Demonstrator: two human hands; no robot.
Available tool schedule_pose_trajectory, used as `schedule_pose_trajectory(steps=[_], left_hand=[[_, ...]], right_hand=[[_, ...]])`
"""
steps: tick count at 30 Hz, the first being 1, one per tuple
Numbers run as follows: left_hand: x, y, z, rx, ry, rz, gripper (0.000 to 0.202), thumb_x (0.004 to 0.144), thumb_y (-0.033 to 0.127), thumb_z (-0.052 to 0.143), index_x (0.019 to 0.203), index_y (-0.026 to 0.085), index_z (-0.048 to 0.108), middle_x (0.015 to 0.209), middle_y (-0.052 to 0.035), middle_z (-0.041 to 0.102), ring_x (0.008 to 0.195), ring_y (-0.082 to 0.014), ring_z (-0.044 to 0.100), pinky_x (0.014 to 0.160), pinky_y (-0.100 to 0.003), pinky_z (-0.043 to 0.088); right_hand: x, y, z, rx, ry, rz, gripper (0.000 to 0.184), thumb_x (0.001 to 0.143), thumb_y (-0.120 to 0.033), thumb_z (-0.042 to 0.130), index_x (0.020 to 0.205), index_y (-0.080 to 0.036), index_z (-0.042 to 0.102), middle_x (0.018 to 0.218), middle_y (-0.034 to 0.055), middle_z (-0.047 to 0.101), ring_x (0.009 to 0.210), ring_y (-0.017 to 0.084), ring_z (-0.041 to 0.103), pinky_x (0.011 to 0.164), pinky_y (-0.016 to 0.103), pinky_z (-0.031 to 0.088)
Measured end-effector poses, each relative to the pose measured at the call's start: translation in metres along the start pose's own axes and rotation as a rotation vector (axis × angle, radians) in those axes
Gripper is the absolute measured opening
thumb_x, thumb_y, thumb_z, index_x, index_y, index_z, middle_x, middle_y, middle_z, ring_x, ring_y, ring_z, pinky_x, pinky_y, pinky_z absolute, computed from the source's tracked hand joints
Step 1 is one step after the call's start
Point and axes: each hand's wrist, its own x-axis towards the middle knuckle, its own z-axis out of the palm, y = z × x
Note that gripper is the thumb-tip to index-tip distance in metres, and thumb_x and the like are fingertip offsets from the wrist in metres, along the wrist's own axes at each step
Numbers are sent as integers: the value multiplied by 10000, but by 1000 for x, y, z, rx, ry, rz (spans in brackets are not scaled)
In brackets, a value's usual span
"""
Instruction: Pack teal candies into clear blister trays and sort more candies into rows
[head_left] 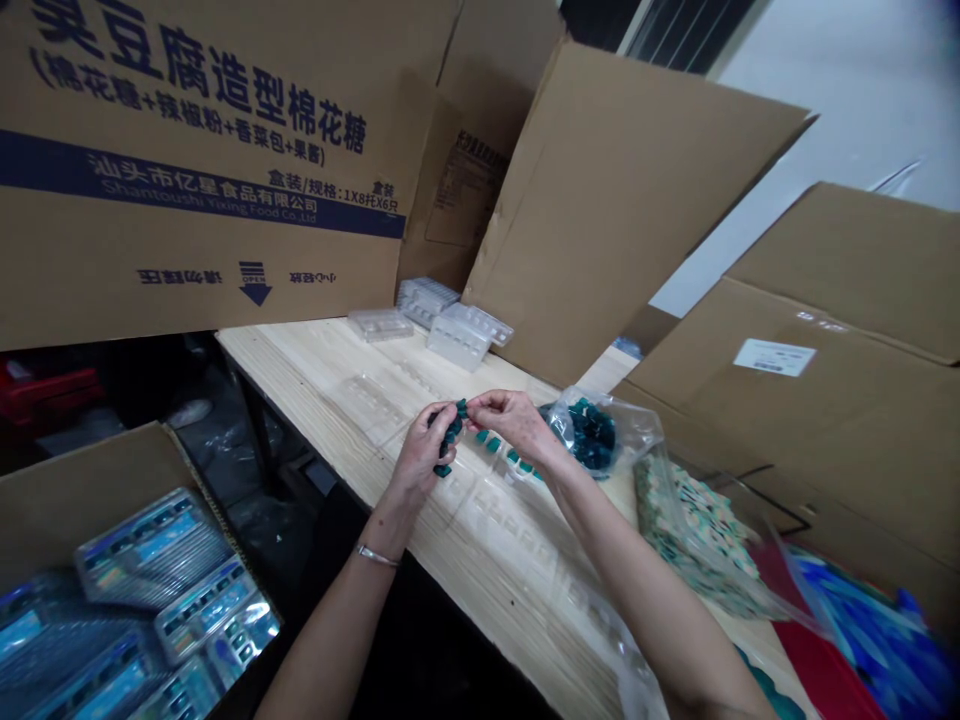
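Several small dark teal pieces (448, 440) are bunched in my left hand (421, 450), whose fingers curl round them. My right hand (510, 415) meets it from the right, thumb and forefinger pinched at the top of the bunch; whether a piece sits in that pinch is too small to make out. Below the hands, clear plastic trays (510, 525) with rows of hollows lie along the table. More teal pieces (491, 442) rest in a tray under my right wrist. An open clear bag (592, 430) of the same dark teal pieces stands just beyond my right forearm.
Stacked clear trays (461, 335) stand at the table's far end. A bag of pale green pieces (697, 520) and blue packaging (877, 620) lie at right. Large cardboard boxes (615, 200) wall the back. At lower left, an open carton (97, 470) holds filled packs (150, 545).
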Motion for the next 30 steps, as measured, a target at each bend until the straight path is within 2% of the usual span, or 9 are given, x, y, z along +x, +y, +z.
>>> schedule_pose_trajectory(steps=[4,7,11,14,16,21,25,27,30], left_hand=[[0,-2,1,9,-4,-28,365,660,444,666,852,153,560,650,25,502,414,-15,364,328,-130,159],[-1,-6,1,149,85,18,374,658,461,659,862,155,589,631,31,494,407,-22,357,331,-142,193],[-1,-6,2,411,174,125,321,662,412,658,863,163,639,598,20,526,443,-61,416,382,-174,303],[1,-3,2,504,210,259,187,653,308,664,770,162,666,687,-32,620,613,-117,537,539,-204,413],[1,-1,1,516,206,287,151,658,271,649,762,166,676,708,-41,640,661,-133,556,590,-214,425],[1,-2,-2,523,158,177,220,693,328,611,827,164,668,585,-2,578,508,-106,488,484,-206,378],[1,-1,-2,551,190,225,171,667,295,628,765,160,664,609,-4,580,520,-96,474,486,-195,365],[1,2,-2,560,185,222,155,673,281,614,759,160,662,598,-2,572,513,-95,464,475,-192,355],[-1,8,-4,556,139,186,170,684,292,601,779,164,662,565,7,551,474,-86,435,447,-189,336]], right_hand=[[0,0,1,-213,111,-29,101,637,-212,599,706,-151,641,570,7,638,515,120,591,520,225,487],[-5,-3,5,-585,275,-219,91,664,-187,546,655,-155,630,587,19,627,536,126,570,520,220,436],[-12,-6,11,-823,256,-388,120,709,-167,513,663,-164,623,659,33,632,584,126,565,565,223,408],[-13,-4,10,-780,225,-385,118,709,-156,507,659,-167,614,648,22,619,581,122,556,561,215,403],[-13,-2,8,-744,237,-374,111,703,-153,505,657,-168,606,640,15,609,582,122,552,560,212,403],[-17,1,6,-805,247,-446,124,741,-162,482,689,-173,593,674,20,595,612,123,543,586,218,400],[-23,1,9,-805,186,-531,137,775,-166,463,734,-171,594,701,27,580,643,126,536,625,232,412],[-23,1,7,-699,155,-500,123,780,-183,480,754,-173,600,724,28,583,655,125,545,626,233,429],[-21,0,0,-436,58,-341,204,797,-269,524,967,-192,606,858,36,617,667,116,582,608,231,467]])
